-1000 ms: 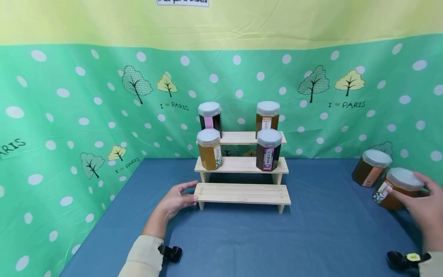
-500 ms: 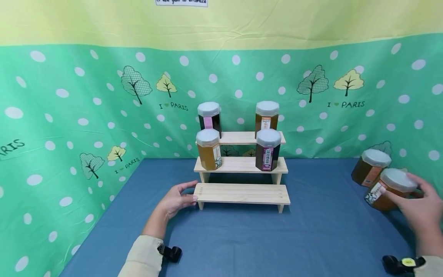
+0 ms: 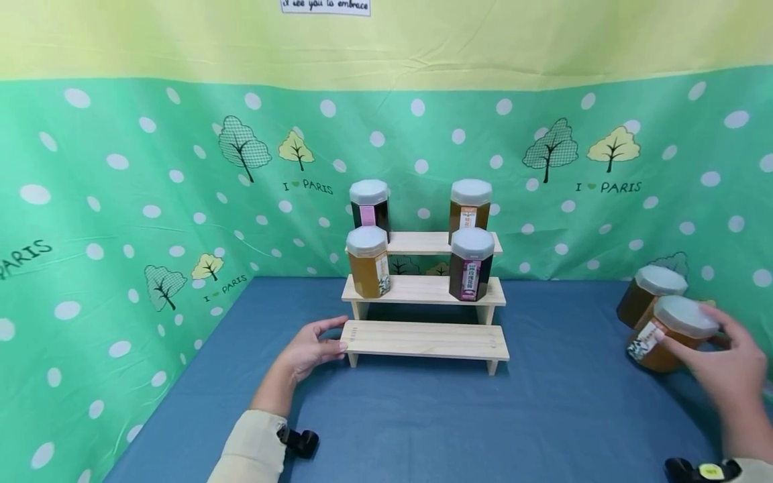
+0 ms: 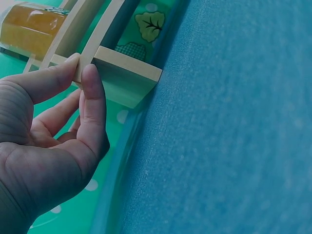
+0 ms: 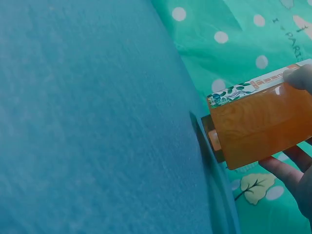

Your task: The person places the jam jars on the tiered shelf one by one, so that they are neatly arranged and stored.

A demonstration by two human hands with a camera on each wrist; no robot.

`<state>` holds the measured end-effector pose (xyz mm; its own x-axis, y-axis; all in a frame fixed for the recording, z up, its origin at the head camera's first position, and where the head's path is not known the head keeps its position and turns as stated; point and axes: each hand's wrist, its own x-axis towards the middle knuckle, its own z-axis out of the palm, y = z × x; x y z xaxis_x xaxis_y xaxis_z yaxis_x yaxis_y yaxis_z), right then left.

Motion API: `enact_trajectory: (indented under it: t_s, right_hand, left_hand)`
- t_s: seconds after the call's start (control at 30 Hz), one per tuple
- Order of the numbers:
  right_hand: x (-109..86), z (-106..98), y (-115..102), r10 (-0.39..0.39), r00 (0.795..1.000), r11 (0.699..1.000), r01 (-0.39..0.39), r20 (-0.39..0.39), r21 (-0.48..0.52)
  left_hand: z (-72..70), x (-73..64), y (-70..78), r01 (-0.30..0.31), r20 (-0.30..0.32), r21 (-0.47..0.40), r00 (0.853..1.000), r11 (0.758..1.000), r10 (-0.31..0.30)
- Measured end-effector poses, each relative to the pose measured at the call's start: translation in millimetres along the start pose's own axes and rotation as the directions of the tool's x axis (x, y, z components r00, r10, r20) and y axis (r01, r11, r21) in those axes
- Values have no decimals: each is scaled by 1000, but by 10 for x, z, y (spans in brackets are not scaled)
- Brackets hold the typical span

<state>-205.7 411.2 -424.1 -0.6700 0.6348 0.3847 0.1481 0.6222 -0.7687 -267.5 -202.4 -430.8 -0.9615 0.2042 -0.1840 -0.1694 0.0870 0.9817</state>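
Observation:
My right hand (image 3: 727,362) grips an amber honey jar (image 3: 664,341) with a white lid and a white label, tilted, at the far right. In the right wrist view the honey jar (image 5: 265,122) lies between thumb and fingers, its base off the blue cloth. With thumb and fingers, my left hand (image 3: 308,350) pinches the left end of the lowest step of a wooden tiered stand (image 3: 423,339). The left wrist view shows that left hand (image 4: 58,131) at the edge of the wooden stand (image 4: 122,73).
Behind the held jar stands another jar (image 3: 634,302). The middle step bears an amber jar (image 3: 365,268) and a dark jar (image 3: 465,272). On the top step are a dark jar (image 3: 379,216) and a brown jar (image 3: 480,216). A green dotted curtain (image 3: 423,147) hangs behind.
My right hand has moved a little to the left with the honey jar, which now covers more of the jar behind it. The left hand keeps its place on the stand.

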Motion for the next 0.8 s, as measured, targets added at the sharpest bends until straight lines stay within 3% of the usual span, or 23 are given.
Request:
enact_trajectory:
  t_s: [0.1,0.33,0.6,0.8]
  right_hand:
    - [-14,-7,-36,6,1000,1000,-6,21,-1]
    - [-47,10,-23,-94,995,995,94,22,-26]
    - [-141,-34,-289,-125,991,992,126,56,-20]
    - [-173,-26,-389,-180,983,983,178,44,51]
  left_hand:
    - [4,-1,3,2,1,1,1000,1000,-2]
    - [0,-6,6,0,12,3,1000,1000,0]
    - [11,-5,13,7,-11,-2,1000,1000,-7]
    - [17,-8,19,9,-15,0,1000,1000,-9]
